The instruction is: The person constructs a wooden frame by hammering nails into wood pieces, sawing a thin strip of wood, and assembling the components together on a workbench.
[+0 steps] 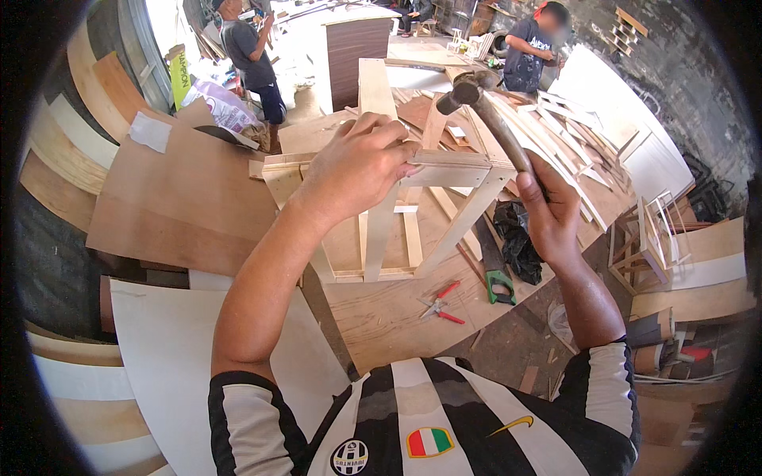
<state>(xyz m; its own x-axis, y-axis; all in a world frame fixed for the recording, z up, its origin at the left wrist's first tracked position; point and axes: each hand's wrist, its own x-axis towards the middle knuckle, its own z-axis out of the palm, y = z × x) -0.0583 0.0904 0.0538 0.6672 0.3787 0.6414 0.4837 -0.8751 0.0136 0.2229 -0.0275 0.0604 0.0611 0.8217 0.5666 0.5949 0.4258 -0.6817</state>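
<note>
A wooden frame (pixel 456 230) of pale strips stands on the plywood-topped table in front of me. My left hand (pixel 357 163) is closed at its top rail (pixel 456 163), thumb and fingers pressed together against the wood. Whatever small thing may be between those fingers is hidden. To the right, my right hand (pixel 549 210) is wrapped round the handle of a hammer (pixel 502 131). The hammer head is raised above the rail, apart from it. Near the frame's foot lie red-handled pliers (pixel 441 303) and a handsaw with a green handle (pixel 501 287).
A black plastic bag (pixel 517 242) lies right of the frame. Loose wood strips (pixel 567 143) are piled at the far right. A brown curved panel (pixel 186 202) and a white sheet (pixel 206 349) are on the left. Two people (pixel 250 55) (pixel 528 47) stand farther back.
</note>
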